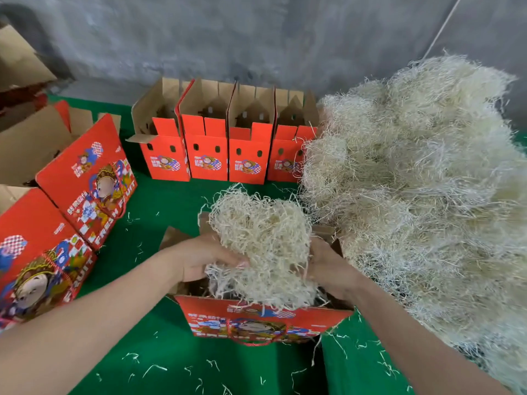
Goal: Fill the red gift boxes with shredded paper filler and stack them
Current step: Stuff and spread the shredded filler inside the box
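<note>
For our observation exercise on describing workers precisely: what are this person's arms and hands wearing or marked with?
Nothing is worn. The left hand and right hand are bare, without gloves, rings or a watch. The left forearm and right forearm are bare too; no sleeve reaches into view, and no markings show.

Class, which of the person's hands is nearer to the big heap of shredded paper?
Right. The right hand holds the clump of filler just beside the heap; the left hand holds the clump's other side, farther from the heap.
</note>
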